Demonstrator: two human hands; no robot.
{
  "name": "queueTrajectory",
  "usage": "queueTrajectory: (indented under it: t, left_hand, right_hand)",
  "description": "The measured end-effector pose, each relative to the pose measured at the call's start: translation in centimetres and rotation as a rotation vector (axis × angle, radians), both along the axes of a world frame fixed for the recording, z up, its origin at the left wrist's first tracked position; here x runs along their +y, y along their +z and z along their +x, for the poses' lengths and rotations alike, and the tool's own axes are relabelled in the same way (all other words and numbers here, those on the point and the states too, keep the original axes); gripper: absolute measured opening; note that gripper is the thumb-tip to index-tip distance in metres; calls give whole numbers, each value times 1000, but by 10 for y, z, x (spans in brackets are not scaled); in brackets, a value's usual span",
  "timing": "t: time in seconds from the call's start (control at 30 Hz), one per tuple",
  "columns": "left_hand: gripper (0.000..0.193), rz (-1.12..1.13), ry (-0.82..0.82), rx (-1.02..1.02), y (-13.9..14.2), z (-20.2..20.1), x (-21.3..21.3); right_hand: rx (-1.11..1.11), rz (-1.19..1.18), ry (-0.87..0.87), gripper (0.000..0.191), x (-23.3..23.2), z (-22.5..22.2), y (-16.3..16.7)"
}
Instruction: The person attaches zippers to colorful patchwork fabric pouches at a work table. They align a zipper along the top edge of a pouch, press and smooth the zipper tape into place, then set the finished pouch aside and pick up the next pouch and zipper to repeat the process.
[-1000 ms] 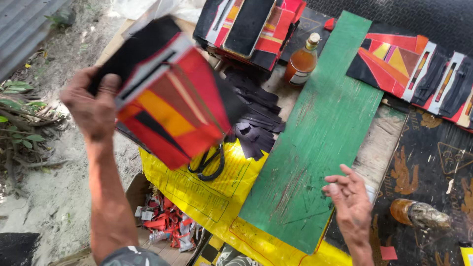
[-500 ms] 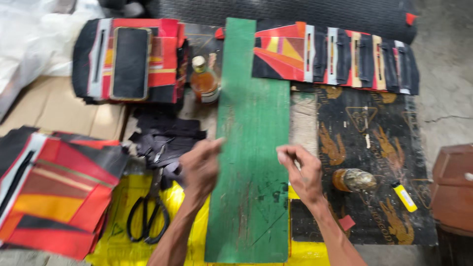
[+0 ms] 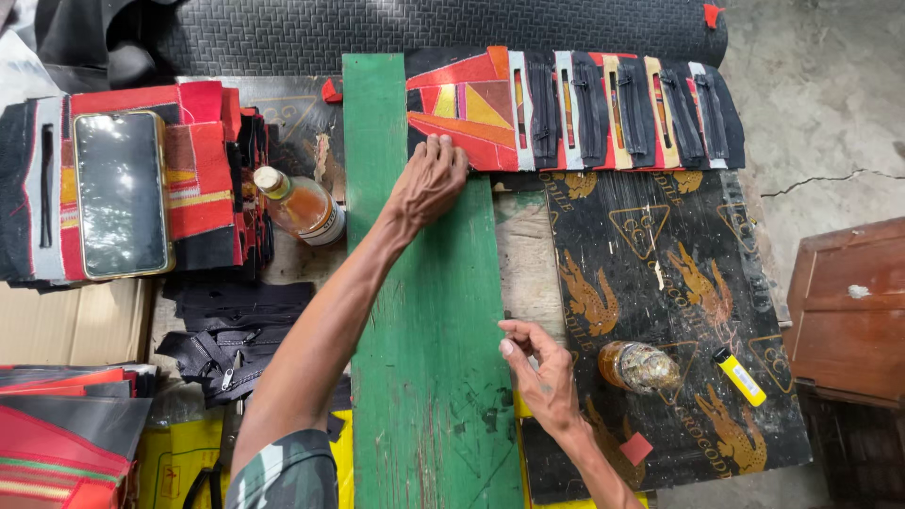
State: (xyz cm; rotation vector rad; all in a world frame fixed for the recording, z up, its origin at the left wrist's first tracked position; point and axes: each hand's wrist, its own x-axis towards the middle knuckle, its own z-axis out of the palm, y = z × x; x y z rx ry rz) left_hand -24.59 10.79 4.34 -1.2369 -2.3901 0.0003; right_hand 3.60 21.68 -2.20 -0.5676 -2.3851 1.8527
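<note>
My left hand [image 3: 429, 181] reaches up across a long green wooden board [image 3: 424, 377] and closes its fingers on the lower left edge of a red, orange and yellow patchwork fabric piece [image 3: 471, 104]. That piece leads a row of similar pieces with black zippers [image 3: 622, 108] lying along the top. My right hand [image 3: 539, 366] hovers at the board's right edge, fingers loosely curled, with nothing visible in it.
Left of the board lie a glass bottle of amber liquid [image 3: 300, 207], a phone [image 3: 121, 193] on a stack of red fabric, black zippers [image 3: 231, 330] and another fabric stack [image 3: 66, 434]. A black printed mat [image 3: 669, 245] holds a small jar [image 3: 639, 366] and a yellow lighter [image 3: 739, 375]. A brown wooden box [image 3: 848, 311] stands at the right.
My left hand put down the fabric stack at the left, touched the board, then moved up to the patchwork piece. My right hand shifted slightly off the board's right edge.
</note>
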Motion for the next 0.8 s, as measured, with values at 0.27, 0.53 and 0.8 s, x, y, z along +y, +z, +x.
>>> queueTrajectory:
  t: [0.27,0.53,0.8]
  left_hand:
    - [16,156,-106,-17,12,19,-25]
    - [43,-21,253,-1080,14,189,-82]
    - [63,431,379,-414,-37,151,-101]
  right_hand:
    - [28,-271,-101,35,11,-3,0]
    - [95,-707,-280,58,40,-40,-2]
    - [126,454,-157,35,25,-72,38]
